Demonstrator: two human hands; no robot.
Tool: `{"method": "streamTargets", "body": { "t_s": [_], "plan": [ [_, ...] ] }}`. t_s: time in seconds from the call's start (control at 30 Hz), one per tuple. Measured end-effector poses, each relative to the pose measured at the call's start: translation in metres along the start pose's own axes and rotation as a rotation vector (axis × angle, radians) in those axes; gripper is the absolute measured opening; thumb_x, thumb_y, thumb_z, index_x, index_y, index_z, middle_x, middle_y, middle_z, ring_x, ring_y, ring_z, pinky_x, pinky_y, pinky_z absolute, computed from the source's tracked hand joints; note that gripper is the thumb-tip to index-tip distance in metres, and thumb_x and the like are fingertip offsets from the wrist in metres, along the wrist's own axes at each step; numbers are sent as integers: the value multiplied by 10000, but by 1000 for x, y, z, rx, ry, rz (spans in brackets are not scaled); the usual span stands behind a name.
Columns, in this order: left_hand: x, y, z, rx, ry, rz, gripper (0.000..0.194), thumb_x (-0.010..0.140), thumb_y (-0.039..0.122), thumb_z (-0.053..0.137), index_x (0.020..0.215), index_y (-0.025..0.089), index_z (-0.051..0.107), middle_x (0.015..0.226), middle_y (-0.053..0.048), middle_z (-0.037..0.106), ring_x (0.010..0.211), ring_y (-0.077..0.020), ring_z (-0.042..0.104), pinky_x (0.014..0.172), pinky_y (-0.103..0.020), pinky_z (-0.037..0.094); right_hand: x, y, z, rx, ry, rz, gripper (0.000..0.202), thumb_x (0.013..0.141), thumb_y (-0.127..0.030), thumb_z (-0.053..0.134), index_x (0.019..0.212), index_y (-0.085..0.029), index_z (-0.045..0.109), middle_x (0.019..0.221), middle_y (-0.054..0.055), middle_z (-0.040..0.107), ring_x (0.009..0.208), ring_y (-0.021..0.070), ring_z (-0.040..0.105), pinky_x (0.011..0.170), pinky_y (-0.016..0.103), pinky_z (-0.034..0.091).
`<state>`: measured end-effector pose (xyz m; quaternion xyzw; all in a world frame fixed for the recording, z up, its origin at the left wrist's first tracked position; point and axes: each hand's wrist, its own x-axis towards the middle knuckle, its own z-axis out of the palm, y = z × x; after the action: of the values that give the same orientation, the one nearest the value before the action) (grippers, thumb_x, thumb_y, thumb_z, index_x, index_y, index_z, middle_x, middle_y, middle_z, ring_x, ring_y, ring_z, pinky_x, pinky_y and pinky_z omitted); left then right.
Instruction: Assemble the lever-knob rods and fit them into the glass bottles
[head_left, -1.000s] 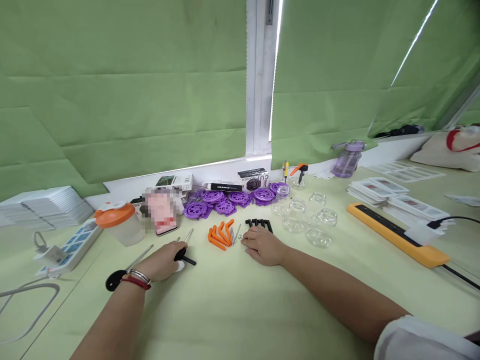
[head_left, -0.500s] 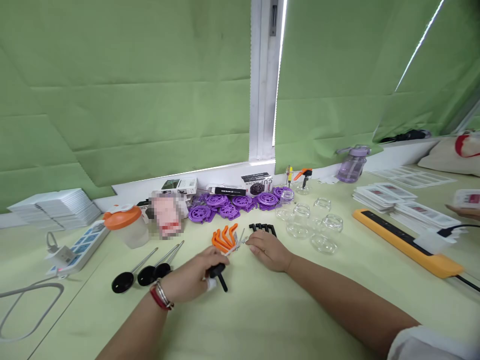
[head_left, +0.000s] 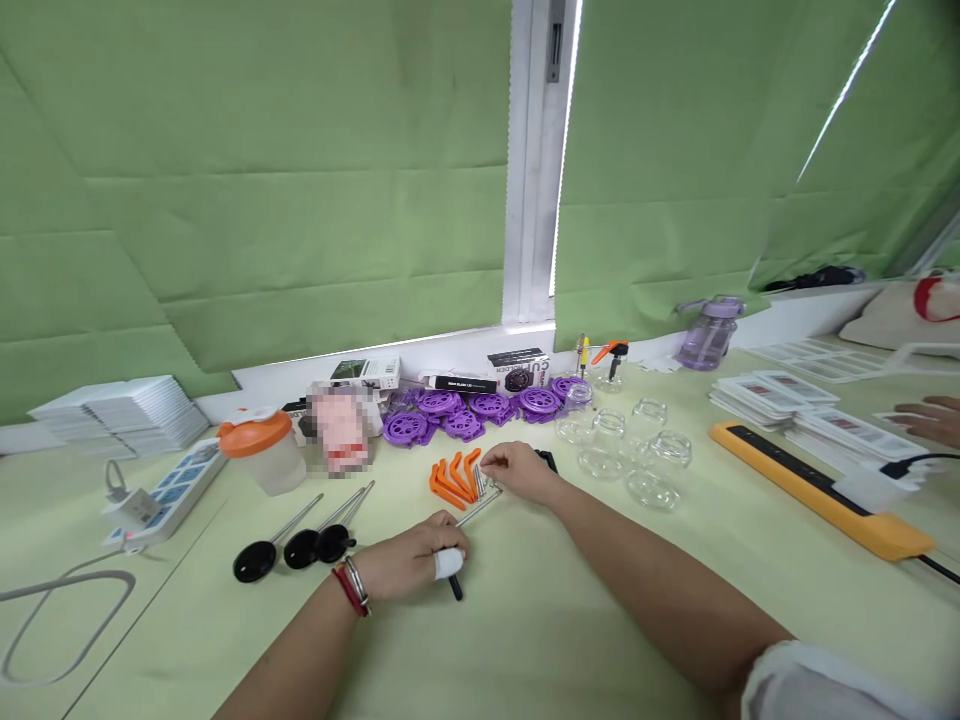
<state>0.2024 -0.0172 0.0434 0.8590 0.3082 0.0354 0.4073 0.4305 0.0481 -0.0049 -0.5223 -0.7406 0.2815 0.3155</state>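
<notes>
From where I'm standing, a white power strip (head_left: pixel 180 492) is lying at the far left, with an orange-lidded cup (head_left: pixel 264 455) standing just right of it. Nearer, three metal rods with black discs (head_left: pixel 255 562) are resting side by side on the pale table (head_left: pixel 570 630). Next along, the left hand (head_left: pixel 416 555), a white wrap on one digit, is gripping a similar metal rod (head_left: pixel 480 507) firmly near its base; a black peg (head_left: pixel 456 588) is poking out below the fingers, and the bare tip is pointing far and right, toward the other hand. Beyond it, orange bent handles (head_left: pixel 455 478) are lying in a row, and purple wheel-shaped parts (head_left: pixel 465 415) are sitting in a heap farther off. Just right of the handles, the right hand (head_left: pixel 521 472) is bending over small metal screws (head_left: pixel 481 484), fingertips drawn nearly together; I can't tell whether it is pinching one. Black bent pieces (head_left: pixel 550 460) are peeping out behind it, and clear glass jars (head_left: pixel 611 435) are standing farther right. I'd judge that the person is sorting out a small fastener near the rod's tip; the next move is calling for a fine pinch and a steady rod.
</notes>
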Motion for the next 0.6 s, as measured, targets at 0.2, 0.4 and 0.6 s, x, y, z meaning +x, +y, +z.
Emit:
{"method": "streamTargets", "body": {
  "t_s": [0.2, 0.4, 0.6],
  "plan": [
    [-5, -8, -4, -40, -76, -27, 344, 860, 414, 411, 1149, 252, 505, 1025, -48, 480, 905, -182, 471, 876, -329, 389, 26, -14, 12, -173, -4, 192, 200, 688, -337, 646, 588, -164, 646, 606, 20, 648, 563, 134, 565, 495, 222, 358],
    [-5, -20, -3, -157, -11, -79, 318, 840, 401, 445, 1115, 248, 398, 949, -22, 504, 812, -160, 466, 776, -316, 403, 33, -27, 26, -292, 58, 313, 203, 624, -322, 678, 530, -170, 581, 596, 56, 640, 612, 199, 604, 498, 255, 356],
    [-3, -19, -3, -188, 33, -75, 318, 850, 409, 432, 1108, 233, 375, 971, -27, 497, 864, -176, 452, 814, -331, 382, 31, -28, 30, -258, 91, 364, 165, 608, -249, 640, 500, -180, 536, 569, 53, 617, 573, 186, 586, 469, 246, 326]
  ]
}}
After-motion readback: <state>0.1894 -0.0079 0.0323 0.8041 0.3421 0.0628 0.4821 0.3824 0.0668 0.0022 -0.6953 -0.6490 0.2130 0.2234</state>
